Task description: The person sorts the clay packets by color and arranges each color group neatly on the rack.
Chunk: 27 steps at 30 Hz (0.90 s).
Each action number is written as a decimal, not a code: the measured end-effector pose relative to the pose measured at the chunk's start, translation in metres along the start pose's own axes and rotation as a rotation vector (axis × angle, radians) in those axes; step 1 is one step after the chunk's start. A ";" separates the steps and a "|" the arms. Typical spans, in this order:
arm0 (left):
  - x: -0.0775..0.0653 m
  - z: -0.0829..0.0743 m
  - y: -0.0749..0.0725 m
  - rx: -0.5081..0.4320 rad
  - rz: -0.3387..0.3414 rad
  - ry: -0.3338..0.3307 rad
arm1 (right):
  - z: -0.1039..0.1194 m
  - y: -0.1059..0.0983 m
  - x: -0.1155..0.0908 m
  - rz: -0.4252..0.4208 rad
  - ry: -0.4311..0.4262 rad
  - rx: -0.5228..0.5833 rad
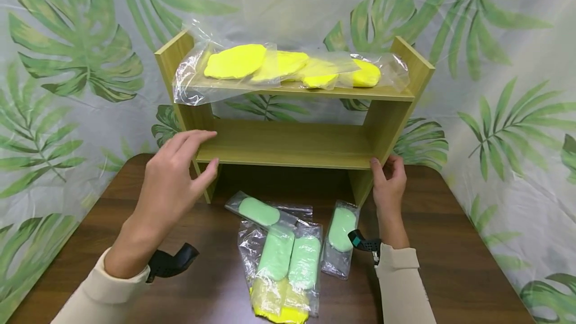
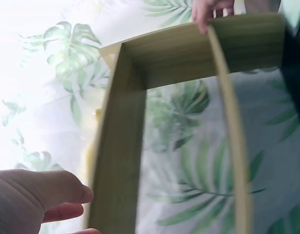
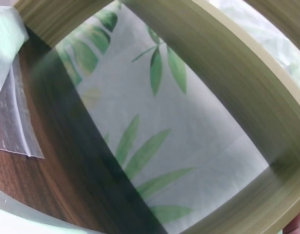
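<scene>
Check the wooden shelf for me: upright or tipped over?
Upright. In the head view, the wooden shelf stands on the table, its levels roughly horizontal, with yellow packets lying along the top one.

A dark brown wood-grain table [image 1: 454, 249] carries a two-tier wood-grain shelf [image 1: 398, 114]. In front of the shelf's middle, on the tabletop, lies a clear bag with yellow contents [image 1: 281, 315]; two bagged pale green pads [image 1: 276, 254] lie over it, and a third bagged green pad [image 1: 258, 211] slants across their ends nearest the shelf. Before the shelf's right side panel, another bagged green pad [image 1: 342, 229] rests on the table. Along the shelf's upper board [image 1: 315, 92], overlapping clear bags with yellow contents [image 1: 238, 61] lie in a row.
</scene>
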State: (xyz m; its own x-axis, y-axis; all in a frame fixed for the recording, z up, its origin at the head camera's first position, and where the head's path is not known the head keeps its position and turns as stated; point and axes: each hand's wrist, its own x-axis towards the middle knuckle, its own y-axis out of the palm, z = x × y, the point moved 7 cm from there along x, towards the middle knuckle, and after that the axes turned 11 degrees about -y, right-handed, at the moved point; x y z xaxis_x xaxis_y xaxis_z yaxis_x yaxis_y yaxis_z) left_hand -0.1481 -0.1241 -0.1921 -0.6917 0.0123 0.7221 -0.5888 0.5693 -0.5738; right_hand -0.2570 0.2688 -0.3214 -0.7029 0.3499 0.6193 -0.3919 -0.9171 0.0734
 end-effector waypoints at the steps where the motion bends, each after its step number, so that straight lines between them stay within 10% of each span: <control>1: -0.006 0.004 0.003 -0.003 0.021 -0.020 | 0.000 0.000 0.000 0.000 0.001 -0.002; 15: -0.096 0.068 0.069 -0.131 0.365 -0.458 | -0.002 0.000 -0.001 0.004 0.025 -0.002; 27: -0.164 0.090 0.108 -0.256 0.568 -0.768 | -0.001 0.000 0.000 -0.014 0.016 0.004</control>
State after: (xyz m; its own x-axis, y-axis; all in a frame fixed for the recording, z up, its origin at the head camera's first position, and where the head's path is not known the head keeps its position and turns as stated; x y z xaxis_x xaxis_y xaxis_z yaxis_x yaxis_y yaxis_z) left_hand -0.1360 -0.1388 -0.4072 -0.9801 -0.1468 -0.1335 -0.0402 0.8058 -0.5908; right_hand -0.2579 0.2687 -0.3227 -0.7066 0.3661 0.6056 -0.3994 -0.9128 0.0857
